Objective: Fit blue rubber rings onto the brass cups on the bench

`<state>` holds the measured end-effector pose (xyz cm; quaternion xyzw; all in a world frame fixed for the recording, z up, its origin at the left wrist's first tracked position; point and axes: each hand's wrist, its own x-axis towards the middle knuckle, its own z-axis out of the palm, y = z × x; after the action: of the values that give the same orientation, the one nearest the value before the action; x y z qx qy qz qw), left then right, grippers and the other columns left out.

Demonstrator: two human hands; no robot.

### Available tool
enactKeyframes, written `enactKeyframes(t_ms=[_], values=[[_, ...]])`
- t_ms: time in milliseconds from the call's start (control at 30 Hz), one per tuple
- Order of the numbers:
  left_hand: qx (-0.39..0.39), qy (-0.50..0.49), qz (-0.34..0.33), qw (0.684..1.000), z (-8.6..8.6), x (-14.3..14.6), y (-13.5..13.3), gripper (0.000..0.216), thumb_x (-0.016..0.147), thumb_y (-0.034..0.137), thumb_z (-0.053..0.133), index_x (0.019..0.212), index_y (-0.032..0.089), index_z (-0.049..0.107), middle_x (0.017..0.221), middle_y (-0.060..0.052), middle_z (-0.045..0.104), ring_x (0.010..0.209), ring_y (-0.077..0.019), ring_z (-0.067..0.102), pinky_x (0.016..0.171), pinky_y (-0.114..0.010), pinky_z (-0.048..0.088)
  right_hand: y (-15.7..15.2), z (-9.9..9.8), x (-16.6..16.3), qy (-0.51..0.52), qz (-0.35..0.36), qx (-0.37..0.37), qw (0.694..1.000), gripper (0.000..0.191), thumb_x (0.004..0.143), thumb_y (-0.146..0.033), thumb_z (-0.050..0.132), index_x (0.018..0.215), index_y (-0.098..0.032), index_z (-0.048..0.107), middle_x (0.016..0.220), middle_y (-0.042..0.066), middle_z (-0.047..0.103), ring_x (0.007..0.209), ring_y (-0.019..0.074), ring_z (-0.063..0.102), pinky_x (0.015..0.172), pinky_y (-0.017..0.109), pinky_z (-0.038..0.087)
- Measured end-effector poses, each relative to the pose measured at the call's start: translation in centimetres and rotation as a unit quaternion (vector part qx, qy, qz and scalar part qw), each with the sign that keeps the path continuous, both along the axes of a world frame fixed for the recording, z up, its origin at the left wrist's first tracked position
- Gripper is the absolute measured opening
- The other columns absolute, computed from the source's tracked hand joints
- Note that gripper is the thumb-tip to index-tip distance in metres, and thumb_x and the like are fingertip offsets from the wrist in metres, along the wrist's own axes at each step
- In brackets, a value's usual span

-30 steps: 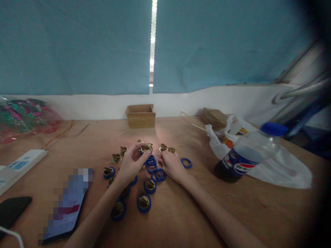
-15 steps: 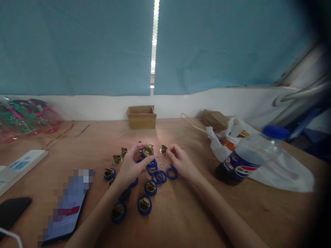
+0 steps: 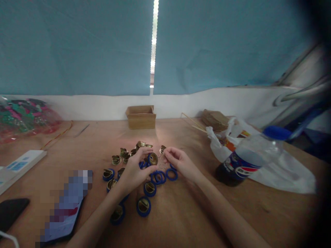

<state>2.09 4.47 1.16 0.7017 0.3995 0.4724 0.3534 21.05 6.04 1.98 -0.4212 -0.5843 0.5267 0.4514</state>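
Note:
My left hand grips a round gold-coloured metal piece with a blue rim, thumb below and fingers above, its hollow side turned toward my right hand. My right hand is closed in a pinch just to the right; a thin pale loop shows near its fingertips, but what they hold is too small to make out. Below the hands lie several loose blue rings and a thin clear-looking ring. Nearer me are blue-rimmed gold discs with clips on their backs. Behind stand bare gold clip pieces.
A small cardboard box stands at the back. On the right are a cola bottle, a white plastic bag and a brown paper package. Leftward lie a phone, a white power strip and a bag of colourful items.
The blue-rimmed piece in my left hand has moved slightly right and down, and its hollow face has turned. My right hand has shifted a little left, closer to it.

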Motion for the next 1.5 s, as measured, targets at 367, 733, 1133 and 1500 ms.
enactKeyframes(t_ms=[367, 733, 1133, 1500], values=[[0.058, 0.039, 0.028, 0.997, 0.3, 0.1, -0.5, 0.052, 0.068, 0.016, 0.076, 0.113, 0.02, 0.051, 0.112, -0.008, 0.062, 0.103, -0.0228, 0.062, 0.092, -0.04, 0.051, -1.4, 0.2, -1.0, 0.094, 0.125, -0.111, 0.981, 0.036, 0.081, -0.05, 0.061, 0.072, -0.018, 0.046, 0.054, -0.006, 0.048, 0.044, 0.0054, 0.044, 0.043, 0.017, 0.032], [0.139, 0.093, 0.032, 0.985, 0.3, 0.2, -0.6, 0.048, 0.068, 0.017, 0.076, 0.108, 0.021, 0.051, 0.105, -0.006, 0.059, 0.097, -0.0215, 0.061, 0.085, -0.037, 0.052, -1.3, -0.1, -1.1, 0.138, 0.11, -0.131, 0.976, 0.032, 0.079, -0.043, 0.067, 0.071, -0.017, 0.049, 0.058, -0.006, 0.047, 0.048, 0.0048, 0.041, 0.046, 0.016, 0.034], [0.143, 0.118, 0.017, 0.983, 0.0, 0.3, -0.8, 0.059, 0.069, 0.021, 0.077, 0.12, 0.022, 0.047, 0.112, -0.007, 0.059, 0.104, -0.0226, 0.059, 0.09, -0.039, 0.05, -1.1, -0.7, -1.1, 0.065, 0.137, -0.062, 0.987, 0.033, 0.085, -0.046, 0.058, 0.073, -0.018, 0.047, 0.062, -0.004, 0.045, 0.054, 0.0076, 0.042, 0.052, 0.02, 0.035], [0.14, 0.134, 0.023, 0.981, 0.4, 0.3, -0.9, 0.059, 0.072, 0.02, 0.074, 0.124, 0.023, 0.047, 0.12, -0.009, 0.062, 0.109, -0.0245, 0.061, 0.093, -0.041, 0.05, -1.2, -0.3, -1.1, 0.015, 0.152, -0.013, 0.988, 0.032, 0.083, -0.05, 0.059, 0.079, -0.019, 0.048, 0.067, -0.004, 0.044, 0.056, 0.009, 0.043, 0.053, 0.022, 0.035]])
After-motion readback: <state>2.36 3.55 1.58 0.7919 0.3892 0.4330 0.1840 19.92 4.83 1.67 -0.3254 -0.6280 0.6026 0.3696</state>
